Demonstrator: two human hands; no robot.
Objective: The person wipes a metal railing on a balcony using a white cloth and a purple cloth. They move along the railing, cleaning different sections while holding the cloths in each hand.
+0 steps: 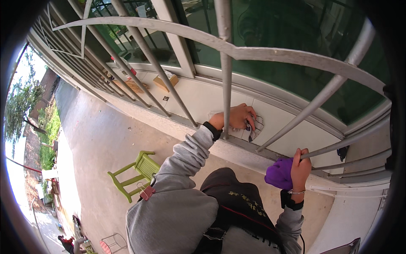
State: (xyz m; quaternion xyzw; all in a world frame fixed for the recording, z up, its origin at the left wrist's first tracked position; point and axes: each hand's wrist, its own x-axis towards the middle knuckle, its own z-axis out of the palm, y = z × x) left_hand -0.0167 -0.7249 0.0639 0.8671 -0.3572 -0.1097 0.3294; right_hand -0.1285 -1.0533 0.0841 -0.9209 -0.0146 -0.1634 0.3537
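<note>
Reaching between two grey metal window bars [225, 79], my left hand [242, 117] presses a checked cloth [258, 125] onto the white tiled window sill [279, 136]. The fingers are bent around a bunched part of this cloth. My right hand [300, 168] is in front of the bars at the right, with a purple cloth [279, 174] held in it and its fingers at the lower end of a slanting bar. Behind the sill stands the closed glass window [285, 82] in its light frame.
On the sill's left part lie a cardboard box [165, 81], a straw-like bundle [131, 86] and a bottle with a red label [127, 68]. A small dark object [342, 153] is at the sill's right end. A green plastic chair [144, 171] and a round stool [113, 243] stand on the concrete floor.
</note>
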